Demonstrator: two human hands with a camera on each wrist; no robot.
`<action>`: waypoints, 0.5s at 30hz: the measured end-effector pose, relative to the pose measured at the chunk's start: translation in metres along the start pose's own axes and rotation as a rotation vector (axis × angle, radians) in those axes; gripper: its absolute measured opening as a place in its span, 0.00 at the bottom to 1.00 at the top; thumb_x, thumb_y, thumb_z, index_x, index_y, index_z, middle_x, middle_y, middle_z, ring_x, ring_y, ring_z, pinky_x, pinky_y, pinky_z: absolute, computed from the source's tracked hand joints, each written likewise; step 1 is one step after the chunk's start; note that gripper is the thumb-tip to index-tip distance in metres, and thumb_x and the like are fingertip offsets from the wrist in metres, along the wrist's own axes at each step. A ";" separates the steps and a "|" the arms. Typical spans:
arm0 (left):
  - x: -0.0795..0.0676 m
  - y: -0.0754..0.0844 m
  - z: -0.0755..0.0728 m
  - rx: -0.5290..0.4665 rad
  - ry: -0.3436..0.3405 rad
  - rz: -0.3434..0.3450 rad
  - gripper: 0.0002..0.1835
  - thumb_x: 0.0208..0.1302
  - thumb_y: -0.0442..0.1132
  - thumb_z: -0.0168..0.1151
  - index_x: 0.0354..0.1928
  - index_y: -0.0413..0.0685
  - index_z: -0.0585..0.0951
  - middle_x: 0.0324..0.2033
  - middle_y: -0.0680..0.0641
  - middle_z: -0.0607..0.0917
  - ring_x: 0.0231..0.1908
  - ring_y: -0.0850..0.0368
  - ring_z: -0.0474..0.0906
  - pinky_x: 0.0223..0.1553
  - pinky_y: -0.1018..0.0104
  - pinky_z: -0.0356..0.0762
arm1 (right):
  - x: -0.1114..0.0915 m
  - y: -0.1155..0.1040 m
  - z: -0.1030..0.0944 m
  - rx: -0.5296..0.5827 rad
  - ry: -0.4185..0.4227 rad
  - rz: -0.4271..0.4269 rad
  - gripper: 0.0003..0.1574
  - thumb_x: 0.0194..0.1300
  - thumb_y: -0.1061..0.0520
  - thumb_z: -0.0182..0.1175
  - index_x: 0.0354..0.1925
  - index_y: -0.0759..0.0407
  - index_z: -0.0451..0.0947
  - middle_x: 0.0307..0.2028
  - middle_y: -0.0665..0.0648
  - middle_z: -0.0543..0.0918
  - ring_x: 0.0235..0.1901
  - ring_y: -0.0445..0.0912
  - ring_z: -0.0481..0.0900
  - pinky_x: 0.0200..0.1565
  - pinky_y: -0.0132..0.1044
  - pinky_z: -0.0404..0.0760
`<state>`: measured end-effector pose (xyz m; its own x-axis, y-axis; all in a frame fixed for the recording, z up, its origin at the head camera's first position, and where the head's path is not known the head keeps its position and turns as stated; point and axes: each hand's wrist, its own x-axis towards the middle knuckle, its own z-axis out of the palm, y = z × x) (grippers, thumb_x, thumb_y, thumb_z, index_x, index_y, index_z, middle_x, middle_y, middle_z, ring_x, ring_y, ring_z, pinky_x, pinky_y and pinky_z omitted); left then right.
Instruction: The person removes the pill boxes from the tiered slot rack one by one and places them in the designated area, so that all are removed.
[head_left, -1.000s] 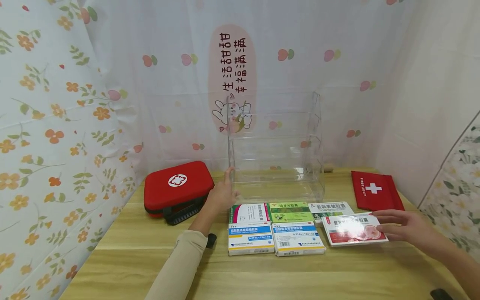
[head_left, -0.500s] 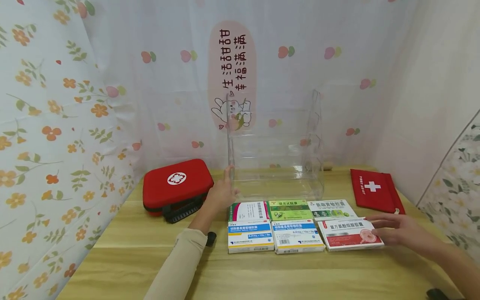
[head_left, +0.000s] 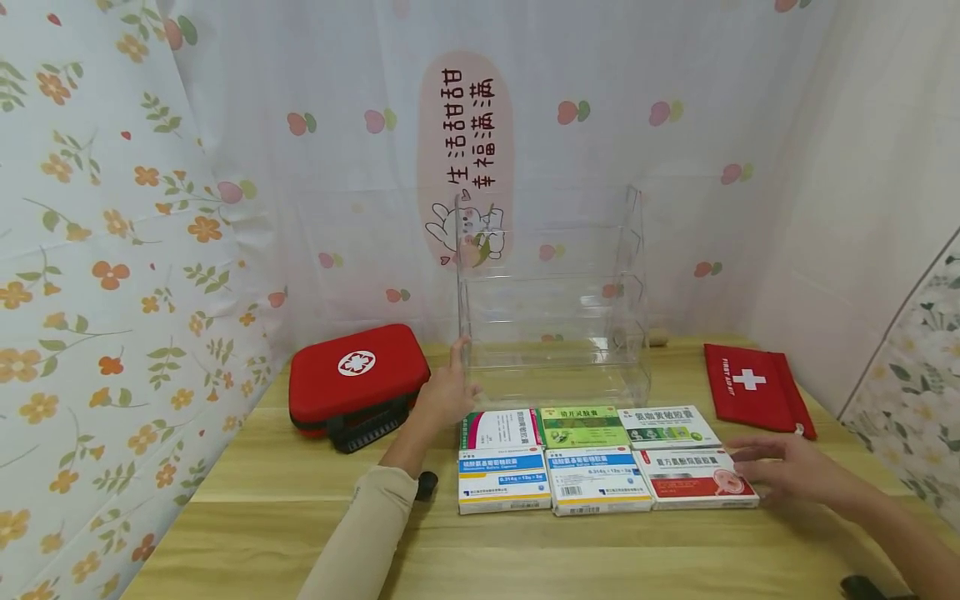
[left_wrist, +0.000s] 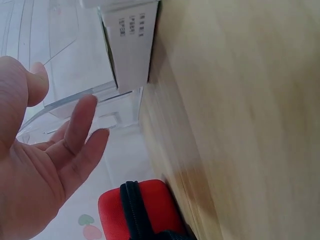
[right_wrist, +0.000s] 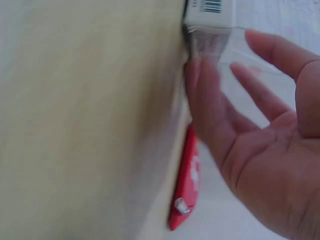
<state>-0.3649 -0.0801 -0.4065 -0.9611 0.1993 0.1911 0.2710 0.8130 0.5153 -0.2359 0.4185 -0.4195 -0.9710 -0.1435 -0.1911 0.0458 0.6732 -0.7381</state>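
My left hand (head_left: 444,395) reaches the left side of a clear tiered acrylic rack (head_left: 551,354), index finger against its side wall. In the left wrist view the fingers (left_wrist: 75,135) are spread and loosely bent, with the palm bare. My right hand (head_left: 783,471) lies beside the right end of a red-and-white medicine box (head_left: 693,482), fingers loosely bent and holding nothing. That box completes the front row with two blue-and-white medicine boxes (head_left: 504,477). Behind stand a pink-and-green-edged box (head_left: 504,428), a green box (head_left: 585,427) and a white-and-green box (head_left: 666,427).
A red hard first-aid case (head_left: 356,367) with a black handle sits at the left. A flat red first-aid pouch (head_left: 753,385) lies at the back right. Patterned curtains (head_left: 345,167) rise behind the wooden table (head_left: 570,558).
The red-and-white medicine box, earlier tilted at my right fingers, has come down flat beside the blue-and-white ones. My right hand has released it. The left hand stays at the rack.
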 end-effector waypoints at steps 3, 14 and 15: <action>-0.001 -0.002 0.000 0.013 0.009 0.016 0.49 0.64 0.43 0.67 0.75 0.63 0.42 0.25 0.45 0.75 0.20 0.51 0.73 0.19 0.63 0.74 | 0.000 -0.013 0.005 -0.115 0.070 -0.055 0.38 0.64 0.49 0.66 0.63 0.72 0.70 0.53 0.72 0.79 0.44 0.55 0.82 0.35 0.42 0.85; -0.010 0.001 -0.012 0.128 0.025 0.026 0.52 0.63 0.49 0.68 0.78 0.64 0.42 0.45 0.41 0.81 0.29 0.50 0.78 0.28 0.59 0.79 | 0.005 -0.066 0.025 -0.204 0.334 -0.259 0.42 0.63 0.52 0.68 0.68 0.68 0.65 0.62 0.76 0.70 0.53 0.73 0.75 0.37 0.47 0.86; -0.011 0.003 -0.013 0.147 0.049 0.030 0.52 0.62 0.49 0.68 0.78 0.63 0.44 0.48 0.41 0.80 0.36 0.48 0.79 0.33 0.57 0.81 | 0.006 -0.071 0.027 -0.205 0.354 -0.287 0.42 0.64 0.52 0.68 0.69 0.67 0.64 0.62 0.76 0.70 0.53 0.72 0.75 0.37 0.46 0.86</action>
<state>-0.3524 -0.0871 -0.3958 -0.9481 0.2008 0.2466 0.2855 0.8790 0.3819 -0.2389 0.3503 -0.3851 -0.9593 -0.1131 0.2587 -0.2478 0.7766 -0.5793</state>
